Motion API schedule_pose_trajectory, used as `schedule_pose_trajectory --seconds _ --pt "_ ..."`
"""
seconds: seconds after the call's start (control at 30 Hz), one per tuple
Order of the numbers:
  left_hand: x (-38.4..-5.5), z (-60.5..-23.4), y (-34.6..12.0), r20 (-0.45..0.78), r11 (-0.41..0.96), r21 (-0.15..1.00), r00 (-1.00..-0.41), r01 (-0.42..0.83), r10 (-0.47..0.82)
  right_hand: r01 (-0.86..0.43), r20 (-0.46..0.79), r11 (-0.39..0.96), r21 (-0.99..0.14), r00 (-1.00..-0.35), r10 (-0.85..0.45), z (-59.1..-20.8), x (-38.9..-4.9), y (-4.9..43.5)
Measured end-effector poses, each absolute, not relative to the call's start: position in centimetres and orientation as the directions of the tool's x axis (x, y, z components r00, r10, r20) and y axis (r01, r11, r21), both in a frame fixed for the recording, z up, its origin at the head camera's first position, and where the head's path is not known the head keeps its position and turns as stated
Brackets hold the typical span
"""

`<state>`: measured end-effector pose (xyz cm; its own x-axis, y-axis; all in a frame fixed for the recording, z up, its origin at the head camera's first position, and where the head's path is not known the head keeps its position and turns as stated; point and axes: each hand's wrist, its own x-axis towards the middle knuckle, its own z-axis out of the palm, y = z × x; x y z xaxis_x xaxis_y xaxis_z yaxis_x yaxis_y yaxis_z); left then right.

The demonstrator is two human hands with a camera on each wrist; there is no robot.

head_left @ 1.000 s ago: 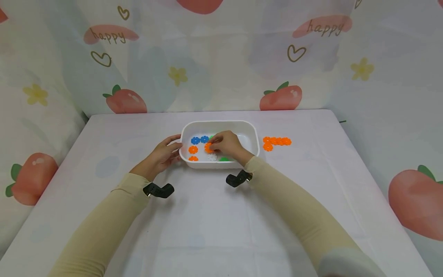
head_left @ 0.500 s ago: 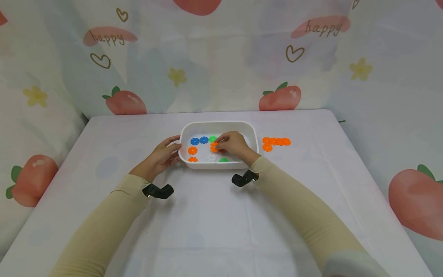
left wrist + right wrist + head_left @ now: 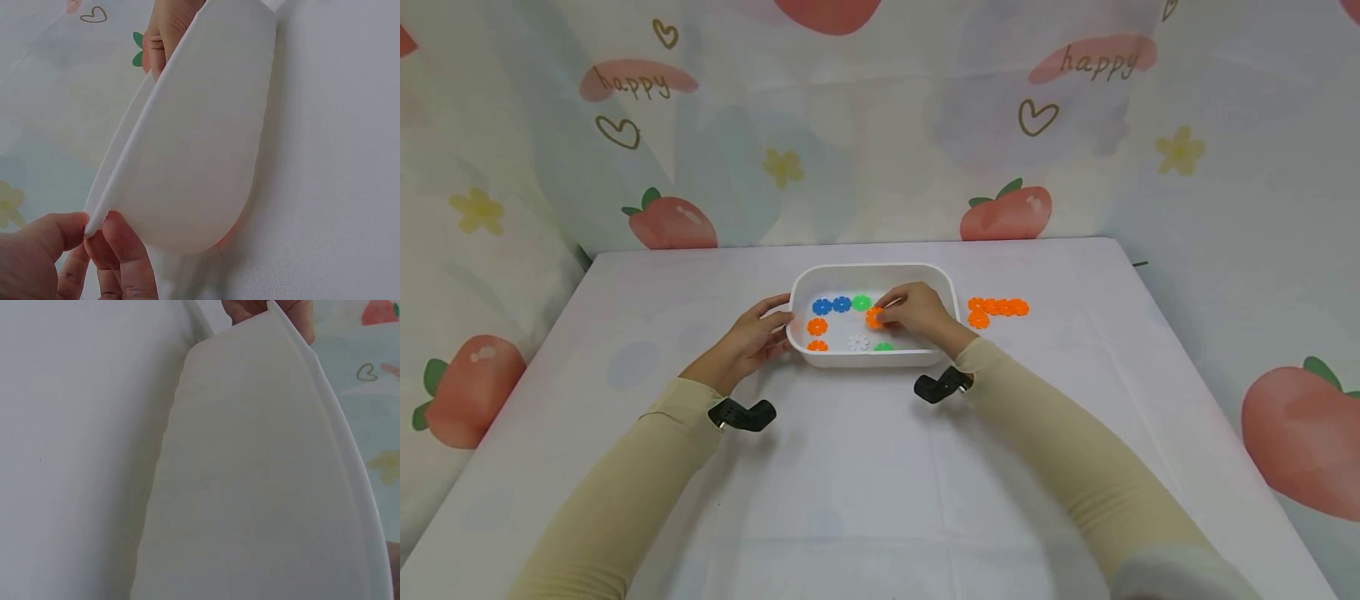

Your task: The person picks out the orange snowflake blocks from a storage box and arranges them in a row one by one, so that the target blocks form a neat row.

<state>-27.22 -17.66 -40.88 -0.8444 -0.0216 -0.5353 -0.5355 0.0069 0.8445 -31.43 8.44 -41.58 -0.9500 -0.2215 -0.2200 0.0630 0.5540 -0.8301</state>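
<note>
A white plastic tray [image 3: 872, 359] stands in the middle of the table. My left hand [image 3: 745, 340] holds its left end; in the left wrist view the thumb and fingers pinch the tray's rim [image 3: 134, 147]. Inside the tray, my right hand [image 3: 917, 312] pinches an orange snowflake disc [image 3: 873, 318] by its right side. Other snowflake discs lie on the tray floor: two blue discs [image 3: 832, 306], a green disc [image 3: 861, 302], a white disc [image 3: 858, 342] and orange discs [image 3: 817, 327] at the left. The front wall partly hides another green disc [image 3: 883, 347].
Right of the tray, several orange snowflake discs [image 3: 1000, 307] lie on the table in a row, with one below its left end. A white cloth [image 3: 850, 483] covers the table. A printed curtain [image 3: 880, 150] hangs behind and at both sides.
My right hand has moved right inside the tray, carrying the orange snowflake disc. The green disc at the back and the white disc now show fully. My left hand keeps its hold.
</note>
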Motion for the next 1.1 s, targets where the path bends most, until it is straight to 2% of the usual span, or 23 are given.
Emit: schedule_pose_trajectory --seconds 1.1 --pt "-27.2 -40.9 -17.7 -0.542 -0.002 0.840 -0.840 -0.542 -0.024 0.127 -0.270 0.461 -0.878 -0.927 -0.261 -38.5 -30.1 11.1"
